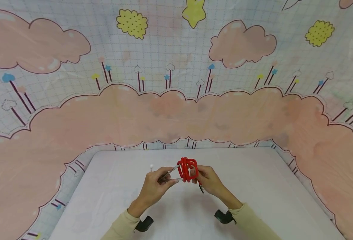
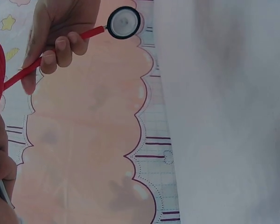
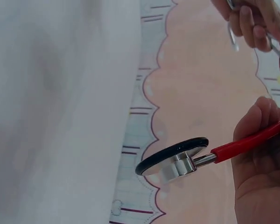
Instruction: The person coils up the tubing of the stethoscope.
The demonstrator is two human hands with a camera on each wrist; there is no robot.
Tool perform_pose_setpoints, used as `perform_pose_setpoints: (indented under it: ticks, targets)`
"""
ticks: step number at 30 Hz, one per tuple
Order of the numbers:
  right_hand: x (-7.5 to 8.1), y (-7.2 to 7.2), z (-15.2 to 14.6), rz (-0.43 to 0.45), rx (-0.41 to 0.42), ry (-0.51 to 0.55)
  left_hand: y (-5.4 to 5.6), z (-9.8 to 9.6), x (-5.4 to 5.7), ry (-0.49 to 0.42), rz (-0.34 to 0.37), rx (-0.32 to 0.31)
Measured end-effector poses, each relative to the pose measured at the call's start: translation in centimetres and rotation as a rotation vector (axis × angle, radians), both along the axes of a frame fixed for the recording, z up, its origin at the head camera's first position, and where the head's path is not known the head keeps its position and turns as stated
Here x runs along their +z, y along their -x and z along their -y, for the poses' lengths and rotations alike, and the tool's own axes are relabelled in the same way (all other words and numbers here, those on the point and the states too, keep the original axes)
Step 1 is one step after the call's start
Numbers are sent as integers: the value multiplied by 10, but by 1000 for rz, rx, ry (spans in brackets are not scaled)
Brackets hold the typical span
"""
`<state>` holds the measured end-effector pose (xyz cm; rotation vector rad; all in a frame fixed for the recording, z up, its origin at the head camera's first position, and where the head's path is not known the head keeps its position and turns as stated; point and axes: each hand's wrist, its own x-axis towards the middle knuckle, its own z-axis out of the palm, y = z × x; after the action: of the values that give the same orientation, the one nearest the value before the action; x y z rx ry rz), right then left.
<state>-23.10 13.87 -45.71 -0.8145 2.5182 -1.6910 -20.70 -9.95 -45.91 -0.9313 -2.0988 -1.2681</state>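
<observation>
Starting at the left, a dark device (image 1: pixel 144 224) sits at the wrist of the left hand (image 1: pixel 153 186), whose fingers are curled round the metal ear tubes (image 1: pixel 172 170) of a stethoscope (image 1: pixel 184 170) held in the air over the white counter (image 1: pixel 104 200). One pale ear tip (image 1: pixel 151 166) sticks up past the knuckles; I can't make out the other. Those tubes look stiff, smooth and perhaps a little slippery, but they give the firmest handle on that side.

Next comes the red tubing, wound into a compact bundle between the two hands. It should be light, soft and springy, likely to uncoil if nothing pins it, so the best hold is across all the loops at once.

Below the bundle hangs the chest piece (image 3: pixel 179 165), a black-rimmed metal disc that is probably the heaviest part and will swing. Its flat face seems the bit to keep from knocks; better to take the tubing just behind the stem. The right hand (image 1: pixel 210 180) does roughly that, fingers bent over the red tube near the disc. Another dark device (image 1: pixel 224 216) sits at its wrist.
</observation>
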Motion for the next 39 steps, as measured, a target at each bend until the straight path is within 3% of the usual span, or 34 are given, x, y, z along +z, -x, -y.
perform_pose_setpoints:
  ticks: [14, 28, 39]
  targets:
    - [-1, -18, 12, -17, 9, -14, 4, 3, -6, -48, 30, 106]
    - [-3, -31, 15, -3, 9, -85, 5, 7, -8, -37, 86, 199]
    - [1, -41, 15, 39, 25, -24, 8, 8, -14, 0, 106, 239]
